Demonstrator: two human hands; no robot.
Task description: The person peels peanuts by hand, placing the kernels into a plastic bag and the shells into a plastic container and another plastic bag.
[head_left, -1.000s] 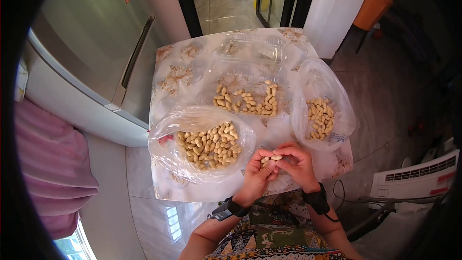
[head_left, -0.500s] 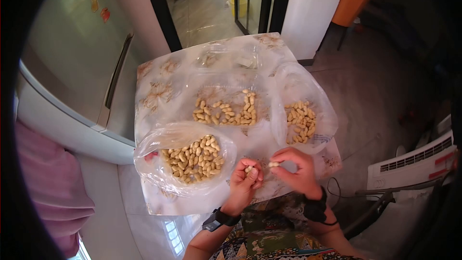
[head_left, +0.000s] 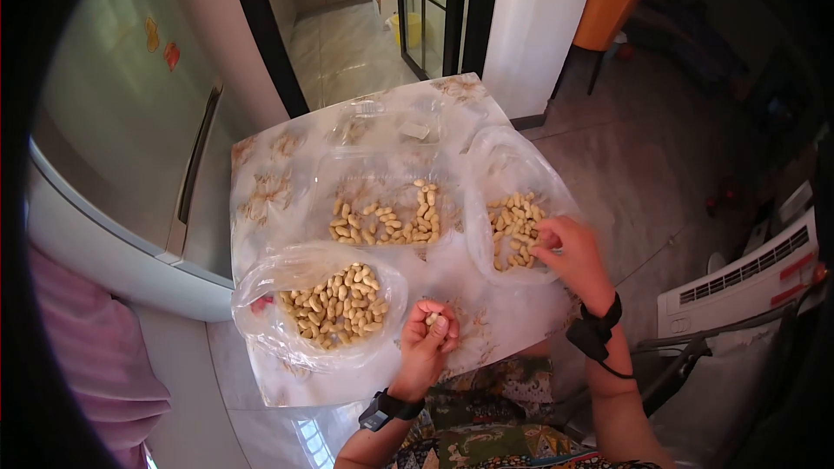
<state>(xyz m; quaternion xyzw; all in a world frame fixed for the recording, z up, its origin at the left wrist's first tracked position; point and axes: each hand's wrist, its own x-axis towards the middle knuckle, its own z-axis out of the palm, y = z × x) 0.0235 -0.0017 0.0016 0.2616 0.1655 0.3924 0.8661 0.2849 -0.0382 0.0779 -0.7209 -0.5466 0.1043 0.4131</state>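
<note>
My left hand [head_left: 426,339] is closed around a peanut [head_left: 432,319] over the near edge of the table; part of the peanut shows between thumb and curled fingers. My right hand [head_left: 575,254] reaches over the side of the right plastic bag [head_left: 486,152]. Its thumb and forefinger are apart, close to the unshelled peanuts [head_left: 514,221] inside, and I see no peanut clearly held between them. Left of my left hand, another open plastic bag [head_left: 261,265] holds a bigger heap of peanuts [head_left: 339,306].
A clear plastic tray [head_left: 323,182] with scattered peanuts [head_left: 391,224] lies mid-table, its transparent lid [head_left: 387,117] behind it. The table [head_left: 261,156] has a flowered cover. A fridge [head_left: 130,122] stands to the left, an orange chair [head_left: 608,13] at back right, a white appliance [head_left: 738,287] at right.
My right hand has moved right and forward, away from my left hand to the right bag; the peanut it pinched is no longer distinguishable. My left hand keeps its peanut. The view has shifted slightly.
</note>
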